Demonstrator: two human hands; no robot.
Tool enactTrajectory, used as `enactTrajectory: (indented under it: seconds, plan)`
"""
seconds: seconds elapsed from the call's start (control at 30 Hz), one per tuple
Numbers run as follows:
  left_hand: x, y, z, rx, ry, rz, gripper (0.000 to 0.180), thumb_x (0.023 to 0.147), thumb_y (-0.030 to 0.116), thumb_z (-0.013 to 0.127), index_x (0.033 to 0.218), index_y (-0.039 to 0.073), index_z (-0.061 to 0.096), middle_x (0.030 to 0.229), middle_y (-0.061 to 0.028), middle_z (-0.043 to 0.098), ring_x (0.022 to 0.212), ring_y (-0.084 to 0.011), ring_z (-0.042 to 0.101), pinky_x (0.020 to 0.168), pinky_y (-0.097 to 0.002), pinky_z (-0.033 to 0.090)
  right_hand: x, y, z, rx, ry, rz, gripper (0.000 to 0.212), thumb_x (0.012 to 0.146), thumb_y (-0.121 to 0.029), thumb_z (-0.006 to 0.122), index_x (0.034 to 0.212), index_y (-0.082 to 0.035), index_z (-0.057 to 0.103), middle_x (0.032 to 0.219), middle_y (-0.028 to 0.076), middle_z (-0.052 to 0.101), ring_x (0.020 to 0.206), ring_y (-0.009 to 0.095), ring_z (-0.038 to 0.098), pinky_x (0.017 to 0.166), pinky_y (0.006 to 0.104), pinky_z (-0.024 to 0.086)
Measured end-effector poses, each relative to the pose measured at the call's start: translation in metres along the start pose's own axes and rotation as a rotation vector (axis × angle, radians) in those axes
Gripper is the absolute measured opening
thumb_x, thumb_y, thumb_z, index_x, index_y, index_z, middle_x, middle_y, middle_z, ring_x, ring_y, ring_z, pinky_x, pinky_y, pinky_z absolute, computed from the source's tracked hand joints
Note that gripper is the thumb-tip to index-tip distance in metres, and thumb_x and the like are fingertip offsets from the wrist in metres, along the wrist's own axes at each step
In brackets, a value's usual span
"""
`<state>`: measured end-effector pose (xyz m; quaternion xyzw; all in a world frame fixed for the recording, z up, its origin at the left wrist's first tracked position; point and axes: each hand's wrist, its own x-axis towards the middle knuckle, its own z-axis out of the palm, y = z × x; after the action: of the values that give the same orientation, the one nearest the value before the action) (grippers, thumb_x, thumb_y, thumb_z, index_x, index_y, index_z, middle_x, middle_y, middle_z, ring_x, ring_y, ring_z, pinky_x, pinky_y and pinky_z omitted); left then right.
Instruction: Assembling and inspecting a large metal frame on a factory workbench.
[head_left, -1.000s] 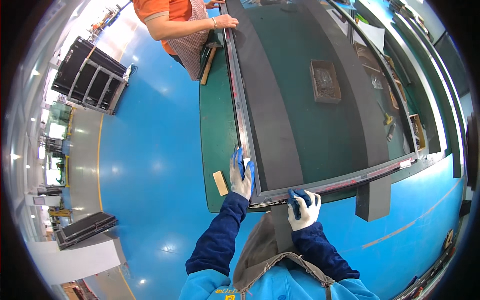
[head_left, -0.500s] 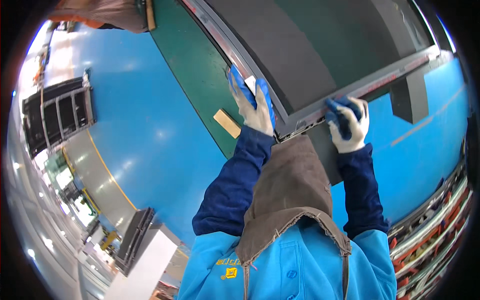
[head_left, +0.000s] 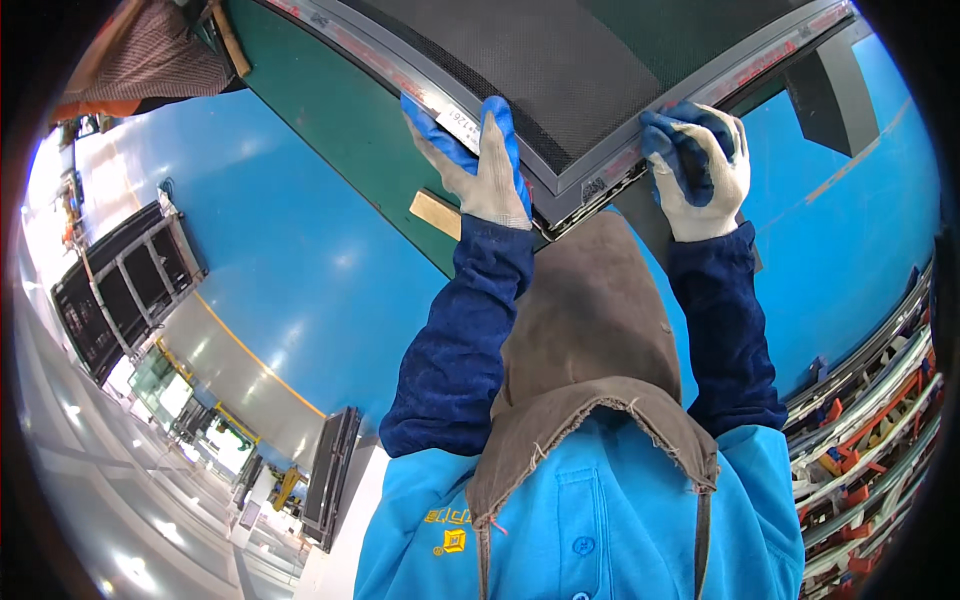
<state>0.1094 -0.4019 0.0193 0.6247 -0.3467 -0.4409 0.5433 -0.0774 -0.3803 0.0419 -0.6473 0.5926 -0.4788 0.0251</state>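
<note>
A dark grey framed mesh window screen [head_left: 630,60] lies at the top, its corner toward me. Its grey frame [head_left: 665,140] carries clear film with red print. My left hand [head_left: 475,165], in a white and blue glove, grips the left side of the frame near the corner, thumb and fingers around a small white label [head_left: 459,129]. My right hand [head_left: 702,172], gloved alike, is curled over the near right side of the frame, fingertips on its upper face. What the fingers do beneath the frame is hidden.
Beneath the frame is a green tabletop [head_left: 330,140] with a wooden block [head_left: 436,213] near my left hand. A dark grey support [head_left: 833,92] stands at the right. Black frames [head_left: 130,280] stand on the blue floor at left; racked profiles [head_left: 870,470] are at lower right.
The view has shifted, so the screen's corner sits higher and my hands appear further up. My left hand still grips the frame by the label; my right hand stays curled on the frame.
</note>
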Motion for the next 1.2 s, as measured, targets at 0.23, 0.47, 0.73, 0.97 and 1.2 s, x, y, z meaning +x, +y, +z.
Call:
enactTrajectory:
  seconds: [0.23,0.47,0.73,0.97,1.2]
  plan:
    - [0.004,-0.010,0.001,0.094,0.125,0.109,0.076,0.092,0.021,0.062,0.152,0.017,0.015,0.152,-0.0141,0.024,0.125,-0.0269,0.046,0.107,-0.0386,0.037,0.004,0.006,0.003,0.005,-0.023,-0.016,0.021,0.066,-0.019,0.082,0.081,-0.015,0.067,0.088,0.001,0.064,0.081,0.020,0.059,0.076,0.0328,0.048]
    - [0.001,0.010,0.009,0.066,0.092,0.025,0.076,0.091,0.023,0.063,0.151,0.017,0.017,0.154,-0.0127,0.020,0.136,-0.0276,0.033,0.110,-0.0413,0.032,0.005,0.001,0.001,0.025,-0.034,0.020,0.019,0.071,-0.016,0.080,0.082,-0.007,0.068,0.089,0.006,0.067,0.084,0.023,0.059,0.077,0.0347,0.049]
    - [-0.002,0.021,0.017,0.005,0.125,-0.026,0.073,0.093,0.031,0.059,0.151,0.017,0.018,0.154,-0.0119,0.020,0.138,-0.0281,0.030,0.112,-0.0407,0.029,0.007,0.002,0.001,-0.030,0.020,0.051,0.020,0.066,-0.018,0.081,0.080,-0.014,0.067,0.089,0.000,0.064,0.079,0.020,0.058,0.073,0.0327,0.048]
    - [-0.002,0.002,-0.006,0.229,0.051,-0.024,0.070,0.095,0.022,0.057,0.151,0.020,0.015,0.151,-0.0158,0.023,0.134,-0.0343,0.034,0.111,-0.0443,0.030,0.011,0.003,-0.001,-0.024,-0.029,0.035,0.019,0.065,-0.015,0.079,0.080,-0.014,0.066,0.089,0.001,0.063,0.079,0.021,0.057,0.074,0.0341,0.048]
    - [-0.034,-0.011,-0.018,0.514,-0.064,0.387,0.062,0.095,0.017,0.055,0.148,0.011,0.024,0.148,-0.0200,0.029,0.131,-0.0372,0.037,0.109,-0.0410,0.033,0.006,0.005,0.000,-0.009,-0.035,0.055,0.024,0.062,-0.012,0.078,0.082,-0.014,0.065,0.089,0.002,0.063,0.081,0.022,0.057,0.075,0.0366,0.048]
